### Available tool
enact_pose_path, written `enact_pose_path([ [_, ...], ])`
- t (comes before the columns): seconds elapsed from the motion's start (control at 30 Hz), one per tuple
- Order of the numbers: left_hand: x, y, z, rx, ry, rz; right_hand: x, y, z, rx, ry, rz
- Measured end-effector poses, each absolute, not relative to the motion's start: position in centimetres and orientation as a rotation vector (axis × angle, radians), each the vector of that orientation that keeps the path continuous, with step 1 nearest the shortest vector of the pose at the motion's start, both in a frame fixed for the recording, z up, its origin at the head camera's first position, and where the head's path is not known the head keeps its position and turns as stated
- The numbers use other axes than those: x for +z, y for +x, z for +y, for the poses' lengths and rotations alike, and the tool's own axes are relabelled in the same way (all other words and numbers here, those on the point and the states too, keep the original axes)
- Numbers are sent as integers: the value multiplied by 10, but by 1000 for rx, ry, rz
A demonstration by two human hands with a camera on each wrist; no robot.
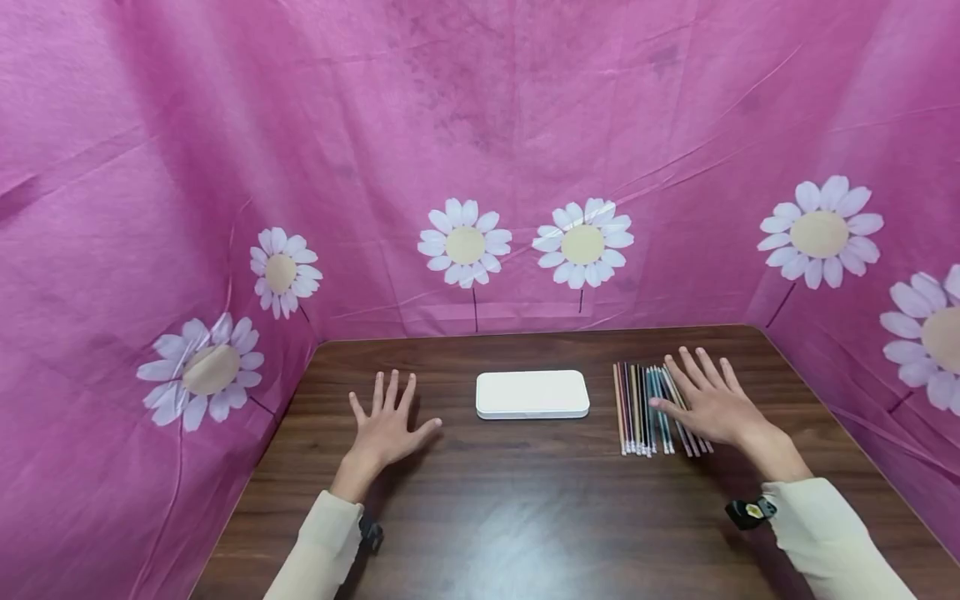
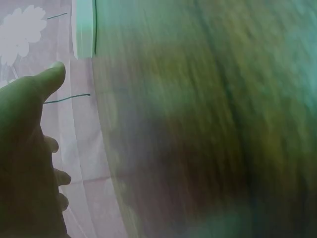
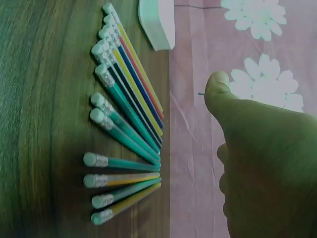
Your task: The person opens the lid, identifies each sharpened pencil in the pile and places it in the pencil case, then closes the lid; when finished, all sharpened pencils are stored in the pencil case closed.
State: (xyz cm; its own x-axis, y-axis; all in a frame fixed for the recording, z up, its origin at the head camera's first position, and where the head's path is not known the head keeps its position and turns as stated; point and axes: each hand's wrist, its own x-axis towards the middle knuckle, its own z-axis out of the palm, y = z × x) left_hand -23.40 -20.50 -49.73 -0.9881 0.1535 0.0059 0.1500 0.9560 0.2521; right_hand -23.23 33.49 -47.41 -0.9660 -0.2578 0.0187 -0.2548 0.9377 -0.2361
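Left backdrop: pink cloth (image 1: 112, 167) printed with white daisies is hung to the left of the white case, and it is carried round behind and to the right of the case as well.

Table: a dark wood-grain table (image 1: 525, 517) is seen beneath the white case.

Left hand: the left hand (image 1: 386, 425) is laid palm down on the table well to the left of the white case, with fingers straight and spread. Nothing is held. A cream sleeve and a dark wrist strap are seen behind it. In the left wrist view only the thumb and palm (image 2: 25, 148) are shown clearly, the table being blurred.

White case: a flat white case (image 1: 532, 393) with rounded corners is set flat near the middle of the table, apart from both hands. Its end is caught in the right wrist view (image 3: 158, 22).

Pencils: a row of coloured pencils (image 1: 652, 408) is laid side by side just to the right of the white case, eraser ends toward the person. In the right wrist view (image 3: 124, 119) the ones farther from the case are seen fanned apart.

Right hand: the right hand (image 1: 712, 404) is spread open to the right of the white case, fingers straight, over the right part of the pencil row. Nothing is gripped; whether the pencils are touched cannot be told.
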Motion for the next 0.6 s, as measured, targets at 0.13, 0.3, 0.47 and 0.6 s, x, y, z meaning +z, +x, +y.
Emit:
enact_pose_path([
  [0.13, -497, -236, -200, 455, 291, 3101, -474, -233, 327, -443, -494, 3126],
  [0.3, -492, -237, -184, 600, 401, 3133, -461, -235, 304, -508, -585, 3100],
  [0.47, -488, -240, -158, 714, 498, 3165, -453, -240, 278, -493, -637, 3097],
  [0.6, -490, -245, -137, 738, 576, 3178, -455, -247, 256, -514, -756, 3108],
])
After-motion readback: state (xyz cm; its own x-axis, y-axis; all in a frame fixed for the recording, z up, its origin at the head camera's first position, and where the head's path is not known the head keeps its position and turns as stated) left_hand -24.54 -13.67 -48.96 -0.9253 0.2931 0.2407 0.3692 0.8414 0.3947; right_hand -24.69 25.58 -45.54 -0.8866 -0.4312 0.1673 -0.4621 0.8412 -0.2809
